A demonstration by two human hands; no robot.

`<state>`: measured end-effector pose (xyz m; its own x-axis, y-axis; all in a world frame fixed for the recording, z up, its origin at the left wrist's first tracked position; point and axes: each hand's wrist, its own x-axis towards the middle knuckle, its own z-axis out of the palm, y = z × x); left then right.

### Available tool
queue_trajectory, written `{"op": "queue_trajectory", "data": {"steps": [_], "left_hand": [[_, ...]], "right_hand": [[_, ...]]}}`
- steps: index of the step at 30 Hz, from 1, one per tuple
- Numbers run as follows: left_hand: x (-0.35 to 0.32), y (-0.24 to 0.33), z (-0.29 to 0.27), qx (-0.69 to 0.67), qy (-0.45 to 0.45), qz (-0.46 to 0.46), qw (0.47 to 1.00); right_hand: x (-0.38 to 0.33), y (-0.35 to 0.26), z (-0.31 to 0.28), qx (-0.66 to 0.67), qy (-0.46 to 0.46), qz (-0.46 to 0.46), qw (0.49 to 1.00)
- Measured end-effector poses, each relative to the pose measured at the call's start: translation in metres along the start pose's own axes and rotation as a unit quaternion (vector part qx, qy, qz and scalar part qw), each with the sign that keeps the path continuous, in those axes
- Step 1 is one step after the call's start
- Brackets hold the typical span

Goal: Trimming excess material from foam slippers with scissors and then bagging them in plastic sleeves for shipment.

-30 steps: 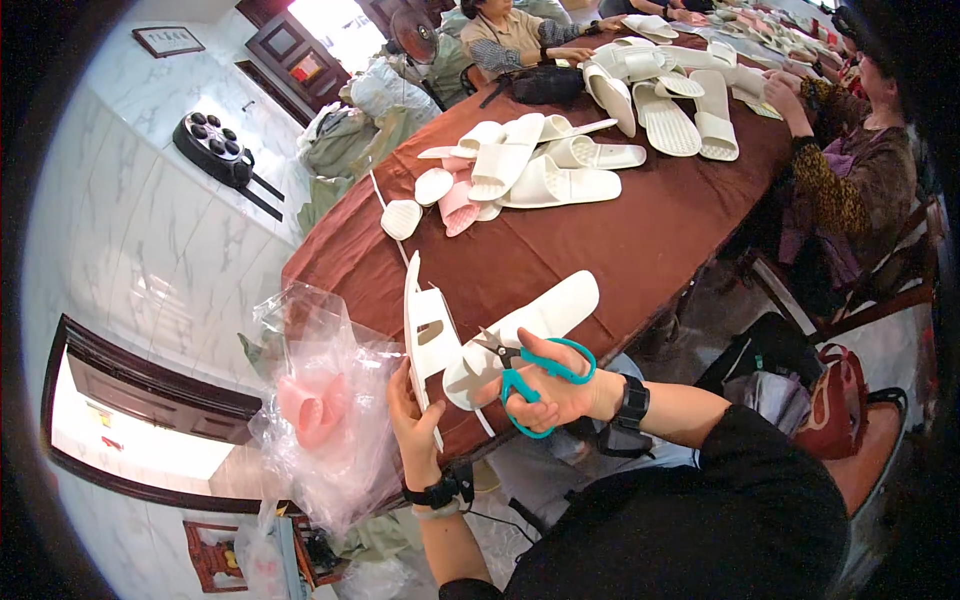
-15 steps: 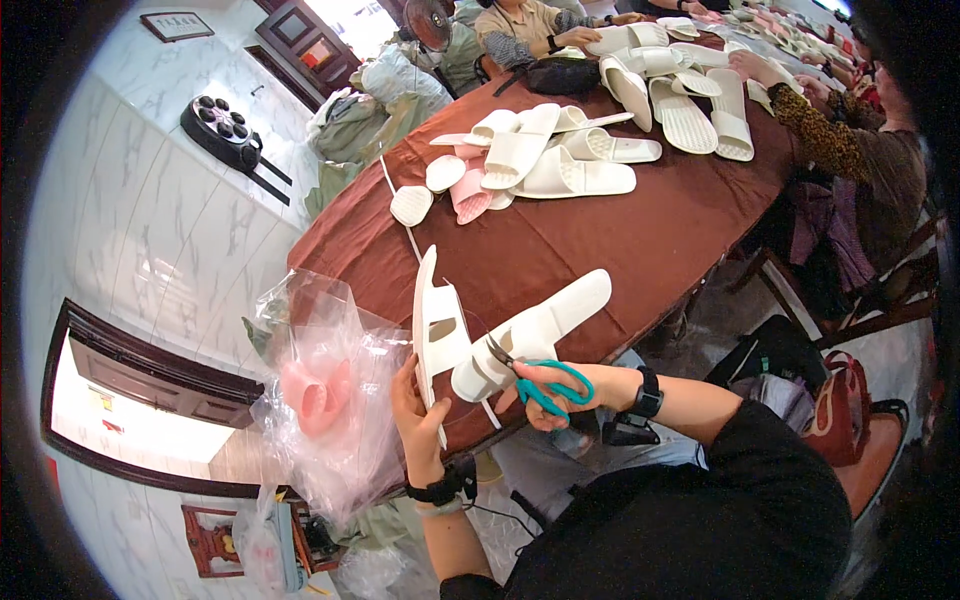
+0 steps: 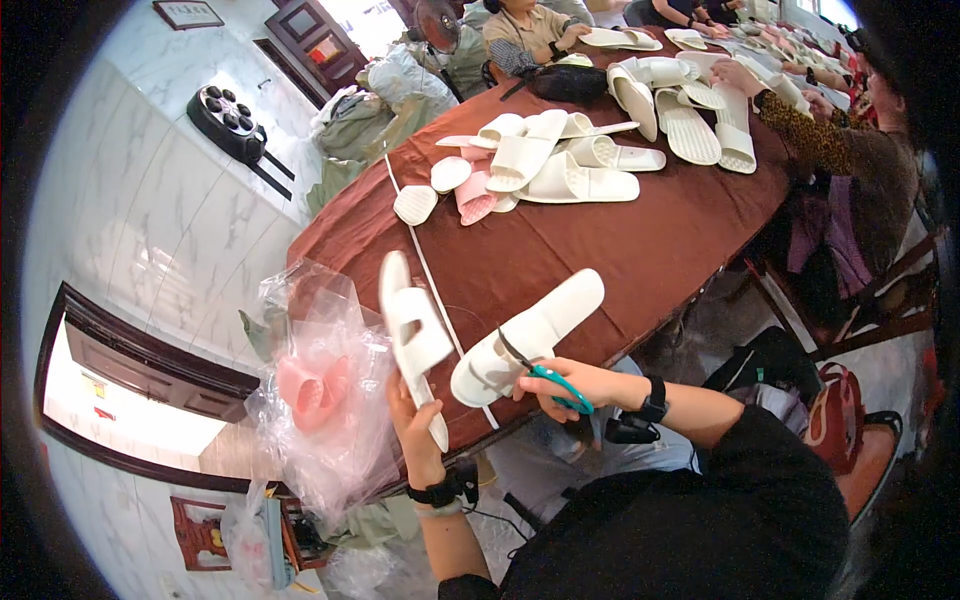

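Note:
My left hand [image 3: 418, 440] is closed round one end of a white slipper [image 3: 424, 347], holding it tilted upright over the table's near edge. In my right hand [image 3: 603, 386] is a pair of scissors [image 3: 572, 396] with teal handles and dark blades. The blades lie over the strap of a second white slipper [image 3: 556, 308], beside the first. My right fingertips are close to that slipper's near end; whether they touch it I cannot tell. A thin thread seems to run between the two slippers, too fine to follow.
A brown cloth covers the long table [image 3: 600, 235]. White and pink slippers [image 3: 575, 185] are heaped beyond my hands. A clear plastic bag [image 3: 330, 430] with pink slippers sits at the left. A white cord [image 3: 425, 265] crosses the table. Other people sit along the far and right sides.
My left hand has turned its slipper, swinging its top leftward and away from the second one. The scissors have rotated in my right hand, their blades now further over the strap.

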<state>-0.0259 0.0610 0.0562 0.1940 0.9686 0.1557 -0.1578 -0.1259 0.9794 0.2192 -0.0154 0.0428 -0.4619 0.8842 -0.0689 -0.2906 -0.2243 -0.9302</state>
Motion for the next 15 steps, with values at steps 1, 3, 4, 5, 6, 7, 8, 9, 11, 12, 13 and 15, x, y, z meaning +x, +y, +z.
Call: {"op": "queue_trajectory", "data": {"steps": [1, 3, 4, 5, 6, 7, 8, 9, 11, 12, 13, 15], "left_hand": [[0.0, 0.003, 0.003, -0.003, 0.001, 0.0, 1.0], [-0.003, 0.013, 0.005, -0.076, 0.074, 0.001, 0.994], [-0.005, 0.008, -0.003, -0.092, 0.096, 0.012, 0.991], [-0.006, 0.0, -0.011, -0.094, 0.099, 0.013, 0.991], [-0.009, -0.007, -0.019, -0.046, 0.079, 0.04, 0.995], [-0.012, -0.013, -0.027, 0.003, 0.059, 0.067, 0.996], [-0.016, 0.0, -0.009, -0.021, 0.01, 0.025, 0.999], [-0.02, -0.001, -0.006, -0.021, 0.01, 0.024, 0.999], [-0.024, -0.005, -0.004, -0.062, 0.026, 0.079, 0.995], [-0.03, -0.003, 0.003, -0.085, 0.028, 0.117, 0.989], [-0.03, -0.002, -0.001, -0.084, 0.031, 0.119, 0.989], [-0.032, 0.002, -0.012, -0.316, 0.087, 0.018, 0.945]], "right_hand": [[-0.003, -0.001, 0.0, -0.049, 0.039, -0.019, 0.998], [-0.004, -0.005, -0.005, -0.168, 0.144, -0.079, 0.972], [0.002, -0.002, -0.009, -0.265, 0.23, -0.165, 0.922], [0.004, -0.001, -0.013, -0.355, 0.314, -0.248, 0.845], [0.006, -0.004, -0.015, -0.414, 0.331, -0.176, 0.83], [0.018, 0.001, -0.02, -0.414, 0.325, -0.177, 0.831], [0.032, 0.014, -0.034, -0.488, 0.312, -0.163, 0.799], [0.048, 0.023, -0.038, -0.556, 0.289, -0.153, 0.764], [0.073, 0.024, -0.042, -0.525, 0.288, -0.136, 0.789], [0.084, 0.023, -0.045, -0.455, 0.268, -0.133, 0.839], [0.092, 0.022, -0.049, -0.382, 0.246, -0.129, 0.882], [0.091, 0.026, -0.062, -0.309, 0.259, -0.18, 0.898]]}}
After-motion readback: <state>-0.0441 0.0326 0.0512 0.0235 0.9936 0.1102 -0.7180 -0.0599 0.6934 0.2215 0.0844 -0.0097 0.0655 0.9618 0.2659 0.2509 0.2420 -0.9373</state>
